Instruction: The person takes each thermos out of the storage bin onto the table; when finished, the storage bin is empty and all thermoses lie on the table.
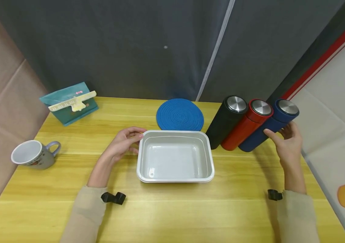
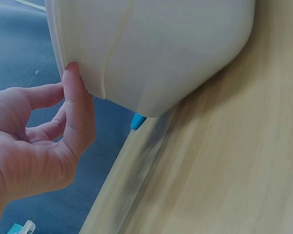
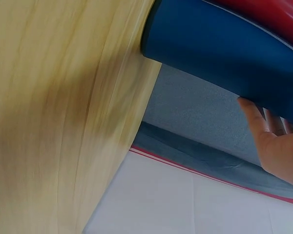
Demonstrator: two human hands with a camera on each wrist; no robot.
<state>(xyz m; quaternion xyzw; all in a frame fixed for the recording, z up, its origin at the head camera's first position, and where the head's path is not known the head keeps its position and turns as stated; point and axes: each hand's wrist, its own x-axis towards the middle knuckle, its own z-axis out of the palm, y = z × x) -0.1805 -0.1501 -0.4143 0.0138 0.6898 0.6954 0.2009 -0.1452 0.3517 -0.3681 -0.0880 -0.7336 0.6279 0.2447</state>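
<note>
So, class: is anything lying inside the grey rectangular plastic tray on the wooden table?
No: the grey rectangular plastic tray shows only its bare floor, with the left hand touching its rim.

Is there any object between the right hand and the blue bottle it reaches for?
No, nothing visible. The right hand already touches the blue bottle from its outer side, thumb against the body. The red bottle stands on the far side, away from the hand.
</note>
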